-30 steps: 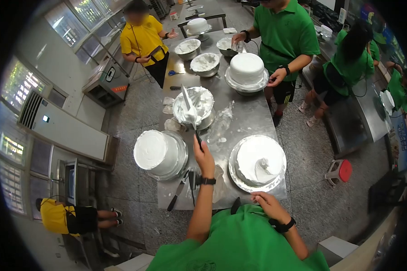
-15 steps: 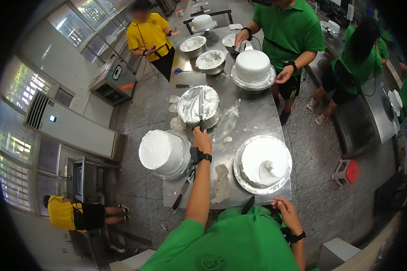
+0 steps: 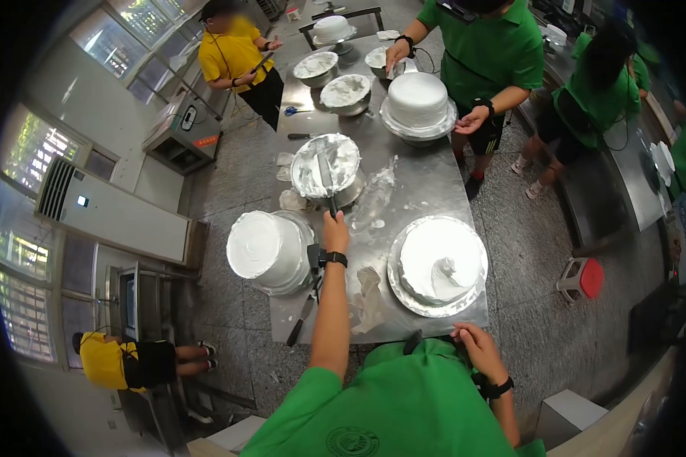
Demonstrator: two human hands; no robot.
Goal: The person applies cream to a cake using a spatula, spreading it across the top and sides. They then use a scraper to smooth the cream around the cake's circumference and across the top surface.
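Observation:
My left hand [image 3: 335, 232] is closed round the dark handle of an icing spatula [image 3: 325, 169]. Its long blade lies over the white cream in a metal bowl [image 3: 357, 190]. My right hand [image 3: 479, 352] is at the table's near edge, its fingers curled together; whatever they may hold is hidden. In front of that hand, a low round cake [image 3: 427, 263] covered in white cream, with a swirled mound on top, sits on a silvery turntable [image 3: 406, 306]. Left of my forearm stands a taller white-coated cake [image 3: 261, 247] on its own stand.
Another spatula [image 3: 302, 320] and a crumpled cloth [image 3: 368, 301] lie on the steel table [image 3: 423, 186], which has cream smears. Across it, a co-worker in green [image 3: 480, 53] stands by a smooth white cake [image 3: 417, 99]. Blue scissors [image 3: 296, 110] lie near more bowls. A red-topped stool [image 3: 591, 278] stands right.
The spatula blade has shifted slightly within the bowl as my left hand moved. My right hand has moved a little toward the table edge. The whole view has shifted slightly.

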